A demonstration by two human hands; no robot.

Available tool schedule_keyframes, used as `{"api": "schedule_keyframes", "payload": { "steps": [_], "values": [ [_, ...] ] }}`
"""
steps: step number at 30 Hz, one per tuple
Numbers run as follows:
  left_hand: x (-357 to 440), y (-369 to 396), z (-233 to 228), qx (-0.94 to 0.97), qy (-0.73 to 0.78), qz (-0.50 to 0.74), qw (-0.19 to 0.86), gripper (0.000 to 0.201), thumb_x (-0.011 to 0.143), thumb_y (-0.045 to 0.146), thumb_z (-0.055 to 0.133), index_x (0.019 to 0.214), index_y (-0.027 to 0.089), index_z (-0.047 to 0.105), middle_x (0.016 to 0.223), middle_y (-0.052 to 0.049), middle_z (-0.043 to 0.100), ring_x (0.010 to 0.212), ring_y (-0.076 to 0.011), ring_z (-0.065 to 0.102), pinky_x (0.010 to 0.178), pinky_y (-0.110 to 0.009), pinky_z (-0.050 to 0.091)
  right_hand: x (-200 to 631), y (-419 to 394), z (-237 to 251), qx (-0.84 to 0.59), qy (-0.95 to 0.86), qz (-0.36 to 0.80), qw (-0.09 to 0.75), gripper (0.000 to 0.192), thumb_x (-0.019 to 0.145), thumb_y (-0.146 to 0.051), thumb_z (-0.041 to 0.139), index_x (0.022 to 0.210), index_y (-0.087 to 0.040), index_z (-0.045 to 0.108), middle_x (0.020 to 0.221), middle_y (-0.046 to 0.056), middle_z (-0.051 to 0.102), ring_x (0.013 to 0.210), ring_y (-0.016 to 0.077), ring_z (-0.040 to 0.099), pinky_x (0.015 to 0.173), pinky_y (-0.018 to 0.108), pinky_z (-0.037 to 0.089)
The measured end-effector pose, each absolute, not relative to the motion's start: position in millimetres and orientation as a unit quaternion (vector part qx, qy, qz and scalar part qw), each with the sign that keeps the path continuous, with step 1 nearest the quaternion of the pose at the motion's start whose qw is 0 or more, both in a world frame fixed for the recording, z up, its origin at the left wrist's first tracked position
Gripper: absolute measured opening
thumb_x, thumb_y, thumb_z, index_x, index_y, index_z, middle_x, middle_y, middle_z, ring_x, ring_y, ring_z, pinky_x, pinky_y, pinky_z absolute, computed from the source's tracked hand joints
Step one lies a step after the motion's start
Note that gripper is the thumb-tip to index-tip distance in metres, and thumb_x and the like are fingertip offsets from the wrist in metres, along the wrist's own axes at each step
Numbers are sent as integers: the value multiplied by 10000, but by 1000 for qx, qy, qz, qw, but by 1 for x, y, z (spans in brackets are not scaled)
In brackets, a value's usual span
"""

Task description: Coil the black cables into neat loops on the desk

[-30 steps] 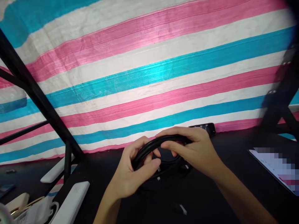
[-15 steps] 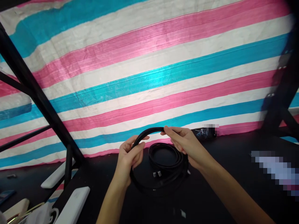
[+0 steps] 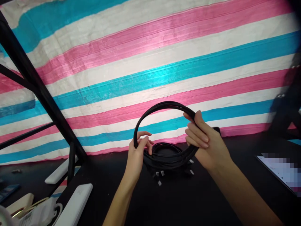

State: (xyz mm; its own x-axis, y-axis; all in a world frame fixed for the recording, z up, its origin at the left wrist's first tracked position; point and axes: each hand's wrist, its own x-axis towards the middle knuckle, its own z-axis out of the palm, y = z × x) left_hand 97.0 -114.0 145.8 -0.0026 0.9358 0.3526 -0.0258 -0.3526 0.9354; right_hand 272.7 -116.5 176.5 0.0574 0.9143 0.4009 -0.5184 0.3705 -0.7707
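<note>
Gripping one raised loop of black cable [image 3: 164, 106], left hand [image 3: 137, 150] and right hand [image 3: 204, 141] leave several coils [image 3: 168, 155] lying loose on the table [image 3: 211, 194].

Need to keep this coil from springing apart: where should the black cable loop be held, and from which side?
Grip the black cable loop on its two side arcs, coming in from outside. It stands upright as a ring, so opposite sides pin the turns together. The left hand and right hand already sit there; plug ends hang low.
</note>
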Motion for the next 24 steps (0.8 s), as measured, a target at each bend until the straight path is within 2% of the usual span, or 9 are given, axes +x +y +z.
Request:
{"api": "schedule_keyframes", "payload": {
  "steps": [3, 6, 9, 11, 14, 17, 20, 22, 24],
  "values": [
    [96, -113, 144, 600, 462, 538, 372, 265, 864, 367, 515, 1027, 184, 613, 814, -59, 646, 1011, -256, 573, 897, -345, 370, 276, -116, 176, -222, -466, 472, 715, 318, 759, -520, 681, 748, -203, 670, 415, -100, 125, 355, 50, 43, 323, 249, 62],
    [95, -111, 140, 581, 503, 521, 372, 456, 809, 393, 616, 1224, 225, 536, 1267, -105, 528, 1192, -265, 474, 961, -339, 340, 276, -119, 177, -226, -483, 414, 738, 302, 812, -517, 621, 731, -228, 652, 414, -91, 122, 356, 66, 54, 341, 274, 66],
    [101, -111, 135, 519, 509, 535, 430, 637, 763, 423, 676, 1320, 259, 412, 1382, -106, 436, 1253, -251, 431, 950, -310, 364, 273, -123, 177, -224, -486, 380, 754, 293, 848, -511, 574, 724, -255, 644, 411, -85, 115, 354, 80, 48, 357, 291, 75],
    [109, -112, 134, 466, 499, 532, 501, 632, 752, 422, 689, 1291, 229, 422, 1311, -120, 514, 1195, -246, 497, 914, -301, 398, 271, -125, 176, -212, -485, 380, 758, 290, 845, -515, 577, 718, -262, 643, 409, -85, 113, 351, 79, 45, 360, 289, 84],
    [118, -115, 135, 410, 428, 490, 639, 422, 793, 387, 631, 1110, 116, 567, 1039, -144, 668, 983, -239, 629, 855, -295, 440, 269, -127, 174, -207, -496, 379, 754, 297, 857, -525, 556, 740, -266, 643, 407, -86, 113, 349, 80, 55, 361, 280, 111],
    [120, -117, 137, 400, 355, 479, 696, 313, 822, 366, 582, 978, 104, 650, 884, -116, 710, 834, -214, 669, 794, -277, 463, 269, -127, 175, -222, -513, 387, 733, 322, 889, -539, 495, 809, -260, 636, 420, -89, 128, 343, 80, 65, 351, 270, 121],
    [115, -115, 139, 399, 346, 509, 680, 277, 834, 386, 564, 764, 134, 656, 753, -69, 700, 729, -184, 666, 700, -251, 462, 271, -120, 173, -230, -518, 423, 707, 344, 876, -546, 516, 737, -233, 548, 443, -93, 192, 319, 59, 109, 322, 242, 118],
    [112, -114, 140, 387, 321, 541, 674, 340, 829, 381, 576, 579, 151, 558, 623, -31, 639, 677, -176, 654, 672, -252, 457, 272, -111, 168, -239, -512, 438, 699, 396, 843, -550, 566, 674, -214, 443, 477, -94, 292, 304, 35, 186, 308, 208, 156],
    [110, -114, 142, 379, 286, 570, 671, 422, 813, 376, 609, 486, 168, 443, 495, 12, 515, 631, -169, 637, 662, -254, 454, 272, -100, 162, -259, -508, 439, 695, 374, 823, -559, 585, 746, -217, 456, 556, -91, 417, 307, 24, 279, 316, 188, 252]
  ]
}}
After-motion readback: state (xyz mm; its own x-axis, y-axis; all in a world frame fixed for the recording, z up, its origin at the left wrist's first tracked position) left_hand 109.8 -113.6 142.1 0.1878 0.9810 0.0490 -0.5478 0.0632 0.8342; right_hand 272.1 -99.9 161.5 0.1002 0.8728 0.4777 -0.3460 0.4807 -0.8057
